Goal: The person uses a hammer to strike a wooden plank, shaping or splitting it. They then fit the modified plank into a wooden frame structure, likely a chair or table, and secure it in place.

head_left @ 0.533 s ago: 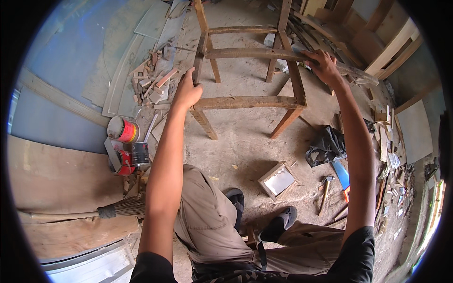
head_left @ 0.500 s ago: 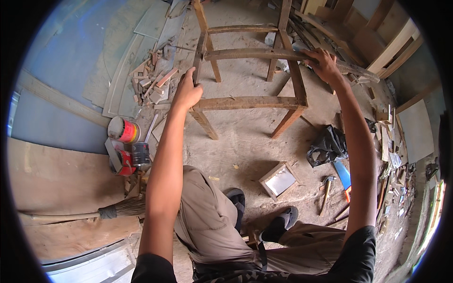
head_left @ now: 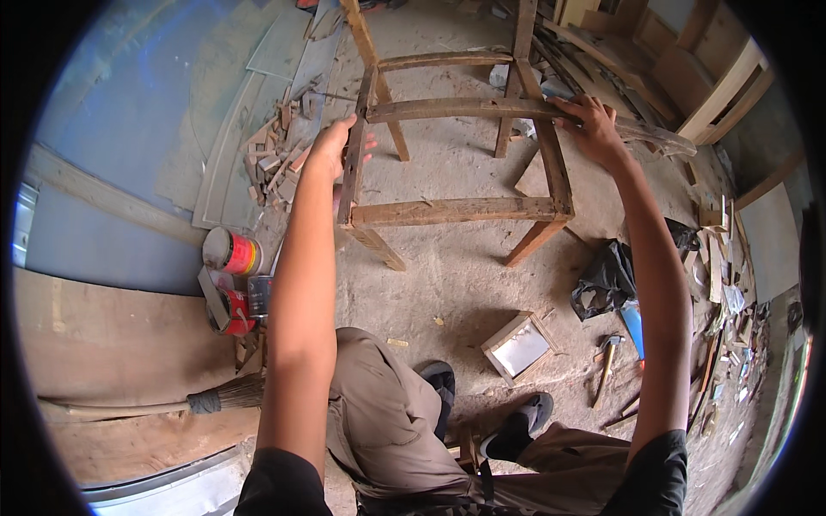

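Note:
A bare wooden chair frame (head_left: 456, 211), with legs and rails but no seat, stands before me on the floor. My left hand (head_left: 329, 153) is at its left side rail, with fingertips showing on the rail's inner side. A long wooden strip (head_left: 465, 107) lies crosswise over the frame. Its left end is at the left side rail, and its right end sticks out well past the right one. My right hand (head_left: 594, 129) is closed around the strip near the right side rail. The palm hides part of the strip.
A small wooden box (head_left: 519, 348), a hammer (head_left: 607, 370), a blue-bladed saw (head_left: 632, 327) and a black plastic bag (head_left: 607, 279) lie nearer me. Paint cans (head_left: 232, 251) and a broom (head_left: 228, 394) are at left. Wood offcuts (head_left: 275, 159) lie heaped beyond the cans.
My left hand has shifted on the side rail, and its fingertips now show on the inner side. The frame sits slightly lower in view. My right hand keeps its grip on the strip.

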Motion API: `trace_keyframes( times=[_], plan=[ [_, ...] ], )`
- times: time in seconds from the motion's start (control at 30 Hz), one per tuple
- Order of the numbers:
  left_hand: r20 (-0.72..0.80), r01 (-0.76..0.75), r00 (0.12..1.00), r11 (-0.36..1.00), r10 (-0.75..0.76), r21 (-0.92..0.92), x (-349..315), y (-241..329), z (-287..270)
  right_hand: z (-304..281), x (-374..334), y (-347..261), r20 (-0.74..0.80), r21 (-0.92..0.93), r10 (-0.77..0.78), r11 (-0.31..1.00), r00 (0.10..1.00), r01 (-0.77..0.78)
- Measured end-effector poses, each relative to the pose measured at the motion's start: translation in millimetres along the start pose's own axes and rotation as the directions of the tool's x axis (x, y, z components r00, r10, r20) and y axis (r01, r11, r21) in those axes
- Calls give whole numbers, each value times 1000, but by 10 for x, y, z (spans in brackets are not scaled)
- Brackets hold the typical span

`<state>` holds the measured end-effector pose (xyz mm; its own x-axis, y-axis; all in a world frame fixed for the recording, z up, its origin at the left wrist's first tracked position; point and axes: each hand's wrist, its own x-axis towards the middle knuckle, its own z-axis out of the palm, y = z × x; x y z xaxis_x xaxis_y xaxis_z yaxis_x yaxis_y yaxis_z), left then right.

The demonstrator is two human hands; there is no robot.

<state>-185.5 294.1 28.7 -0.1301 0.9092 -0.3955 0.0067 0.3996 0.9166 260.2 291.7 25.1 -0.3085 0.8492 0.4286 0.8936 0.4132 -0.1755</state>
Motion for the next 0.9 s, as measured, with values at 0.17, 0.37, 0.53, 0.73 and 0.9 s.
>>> trace_keyframes(
  times=[0.17, 0.37, 0.53, 0.73, 0.9],
  plan=[
    [123, -45, 991, 999, 47, -16, 113, -142, -28, -7, 13, -32, -21, -17, -25, 1000, 999, 25],
    [96, -79, 992, 996, 83, -49, 112, -166, 69, 15, -2, 39, -37, -49, -41, 998, 998, 39],
    [93, -110, 989, 993, 114, -43, 187, -191, -4, 5, -2, 2, -27, -24, -32, 999, 999, 32],
    [102, -98, 990, 994, 102, -51, 240, -221, -17, 20, 9, 22, -9, -3, -20, 1000, 1000, 20],
    [85, -100, 991, 993, 106, -69, 233, -234, 11, 10, -2, -8, 3, -8, 1, 1000, 1000, -1]
  ],
)
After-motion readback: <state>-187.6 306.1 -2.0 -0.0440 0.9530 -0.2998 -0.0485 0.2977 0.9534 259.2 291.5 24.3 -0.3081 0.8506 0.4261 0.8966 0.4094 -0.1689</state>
